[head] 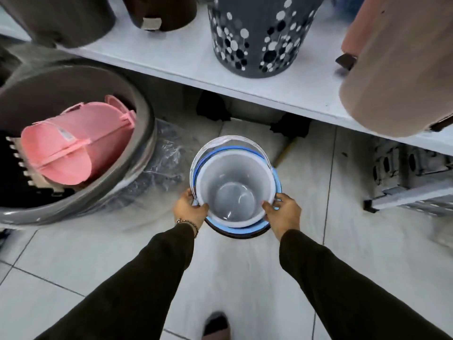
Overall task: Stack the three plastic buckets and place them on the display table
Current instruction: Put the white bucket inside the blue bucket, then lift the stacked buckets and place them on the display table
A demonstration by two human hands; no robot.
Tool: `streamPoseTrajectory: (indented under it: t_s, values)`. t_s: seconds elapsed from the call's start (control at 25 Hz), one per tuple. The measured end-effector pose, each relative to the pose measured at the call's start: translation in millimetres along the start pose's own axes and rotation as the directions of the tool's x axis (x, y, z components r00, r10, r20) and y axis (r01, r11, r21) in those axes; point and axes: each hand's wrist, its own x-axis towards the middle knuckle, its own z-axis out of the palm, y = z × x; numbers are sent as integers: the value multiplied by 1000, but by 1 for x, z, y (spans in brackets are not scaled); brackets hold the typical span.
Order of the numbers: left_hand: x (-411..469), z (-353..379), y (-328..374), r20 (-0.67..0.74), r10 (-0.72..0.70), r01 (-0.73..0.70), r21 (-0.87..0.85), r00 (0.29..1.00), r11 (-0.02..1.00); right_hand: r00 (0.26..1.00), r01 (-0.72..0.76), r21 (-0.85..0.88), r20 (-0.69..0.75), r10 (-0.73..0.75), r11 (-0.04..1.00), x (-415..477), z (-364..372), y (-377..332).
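A nested stack of plastic buckets hangs in front of me above the tiled floor. The white bucket (234, 190) sits innermost, inside a blue bucket (247, 229) whose rim shows around it, and a dark outer bucket (239, 235) peeks out beneath. Thin bail handles arc over the far side. My left hand (190, 209) grips the stack's left rim, thumb over the white edge. My right hand (283, 212) grips the right rim. The white display table (171, 57) runs across the top of the view, just beyond the stack.
On the table stand a grey basket with dot cut-outs (257, 38), a beige bin (397, 67) and dark bins (63, 18). At left a large grey tub (137, 177) holds a pink bucket (73, 146). A metal ladder (411, 190) lies at right.
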Motion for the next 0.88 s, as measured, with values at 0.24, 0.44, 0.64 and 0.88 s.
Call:
streamPoseTrajectory:
  t_s: [0.24,0.44,0.64,0.88]
  values:
    - [32,16,-30,114,-104,66,299,988,952,983,-182,-472,-84,161,863,34,8,36]
    - [74,23,-48,217,-349,310,196,912,930,933,-263,-278,170,317,924,65,8,65]
    - [76,26,-50,238,-264,234,144,935,961,931,-288,-254,152,333,923,72,12,71]
    - [55,15,-35,300,-249,145,328,921,933,877,-429,-195,146,458,882,39,1,77]
